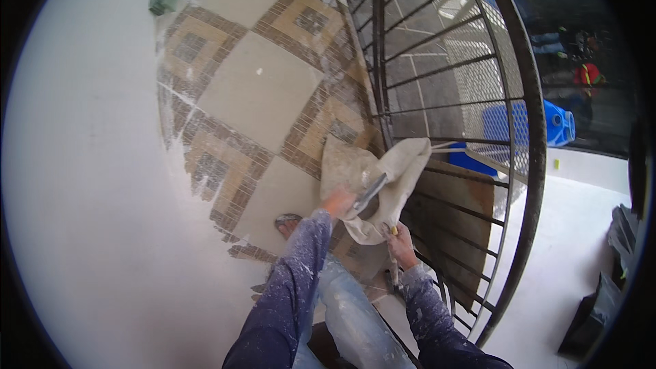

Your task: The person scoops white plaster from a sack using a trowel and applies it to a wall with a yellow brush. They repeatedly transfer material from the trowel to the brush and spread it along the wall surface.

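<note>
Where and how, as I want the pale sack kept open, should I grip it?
Likely by the near-right rim of the sack, from the person's side: the mouth gapes open, its limp edge thin enough to pinch, and the right hand holds it there. The railing stands close on the right.

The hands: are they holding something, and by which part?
Left hand: a grey tool by its near end. Right hand: the bag, seemingly by its rim.

The left hand [338, 202] holds a flat grey blade [371, 192] at the open mouth of a dusty off-white cloth sack [345, 164]; the right hand [403, 247] grips its rim, beside a black metal railing [537, 137].
</note>
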A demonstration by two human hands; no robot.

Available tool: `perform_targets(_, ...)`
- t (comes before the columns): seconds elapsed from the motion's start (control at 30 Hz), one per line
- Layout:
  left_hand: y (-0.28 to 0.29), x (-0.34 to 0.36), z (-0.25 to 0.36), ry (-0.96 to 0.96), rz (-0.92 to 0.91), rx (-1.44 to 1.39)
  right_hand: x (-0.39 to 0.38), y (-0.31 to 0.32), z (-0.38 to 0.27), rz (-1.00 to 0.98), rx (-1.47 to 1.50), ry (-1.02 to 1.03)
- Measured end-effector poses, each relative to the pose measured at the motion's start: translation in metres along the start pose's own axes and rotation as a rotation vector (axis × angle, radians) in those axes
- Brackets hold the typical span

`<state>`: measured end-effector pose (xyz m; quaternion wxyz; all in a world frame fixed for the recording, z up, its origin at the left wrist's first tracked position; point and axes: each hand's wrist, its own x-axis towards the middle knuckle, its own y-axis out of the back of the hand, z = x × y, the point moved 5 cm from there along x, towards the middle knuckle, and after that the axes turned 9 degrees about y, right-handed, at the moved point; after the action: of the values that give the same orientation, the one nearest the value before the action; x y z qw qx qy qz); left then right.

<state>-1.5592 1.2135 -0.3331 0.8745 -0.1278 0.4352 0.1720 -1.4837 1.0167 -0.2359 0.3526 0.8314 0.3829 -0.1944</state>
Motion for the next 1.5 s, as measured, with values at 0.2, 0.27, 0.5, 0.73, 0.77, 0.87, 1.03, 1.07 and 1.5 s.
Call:
perform_targets(0.2,0.019,-0.025,0.019,0.022,0.138,0.203,-0.024,0.015,-0.020,0.079,0.084,0.018)
perform_targets(0.27,0.022,-0.033,0.022,0.027,0.020,0.083,-0.029,0.013,-0.040,0.073,0.088,0.051)
perform_targets(0.5,0.030,-0.020,0.034,-0.125,0.082,-0.155,-0.019,0.016,-0.132,0.017,0.078,0.172)
perform_targets(0.73,0.149,-0.083,0.047,-0.206,0.126,-0.863,-0.025,-0.026,-0.215,-0.118,0.276,0.262)
perform_targets(0.77,0.167,-0.098,0.055,-0.297,0.107,-0.995,-0.027,-0.037,-0.224,-0.133,0.306,0.277)
perform_targets(0.87,0.210,-0.138,0.046,-0.218,0.298,-1.034,-0.031,-0.068,-0.244,-0.161,0.277,0.349)
perform_targets(1.03,0.258,-0.158,0.019,-0.280,0.457,-1.164,-0.017,-0.108,-0.248,-0.204,0.181,0.344)
perform_targets(1.07,0.266,-0.160,0.015,-0.313,0.450,-1.208,-0.012,-0.115,-0.248,-0.220,0.223,0.375)
perform_targets(1.5,0.304,-0.199,-0.114,-0.450,0.654,-1.221,0.029,-0.179,-0.200,-0.324,0.148,0.177)
